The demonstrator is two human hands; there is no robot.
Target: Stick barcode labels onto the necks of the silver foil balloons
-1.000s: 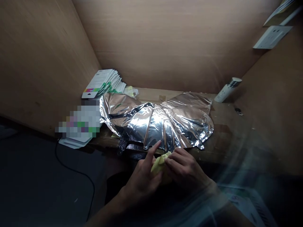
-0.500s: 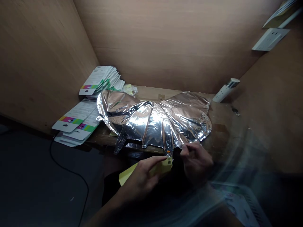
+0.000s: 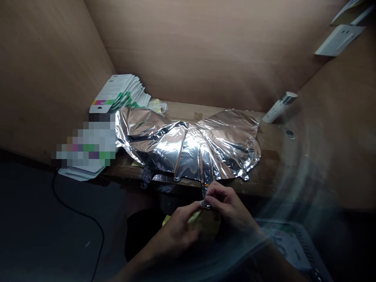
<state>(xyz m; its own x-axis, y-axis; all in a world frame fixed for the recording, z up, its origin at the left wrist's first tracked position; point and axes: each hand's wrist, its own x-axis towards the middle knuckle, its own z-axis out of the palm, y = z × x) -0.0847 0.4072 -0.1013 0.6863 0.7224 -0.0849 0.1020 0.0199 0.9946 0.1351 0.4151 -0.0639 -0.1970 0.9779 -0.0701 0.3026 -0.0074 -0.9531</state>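
A flat, crumpled silver foil balloon point(image 3: 190, 147) lies spread over the wooden bench point(image 3: 273, 172), and its narrow neck hangs over the front edge. My right hand point(image 3: 230, 209) pinches the end of that neck with thumb and fingertips. My left hand point(image 3: 179, 231) is closed round a yellow piece point(image 3: 194, 217) just below the neck, with its fingertips meeting those of the right hand. Most of the yellow piece is hidden by my hands.
A fanned stack of white printed cards point(image 3: 120, 92) sits at the back left, and more cards point(image 3: 85, 150) overhang the bench's left end. A white tube point(image 3: 279, 106) leans at the back right. Wooden walls enclose three sides. A black cable point(image 3: 79, 213) hangs below.
My right hand let go of the balloon's front edge and came left to pinch the neck. My left hand brought the yellow piece in under it, so the hands now meet.
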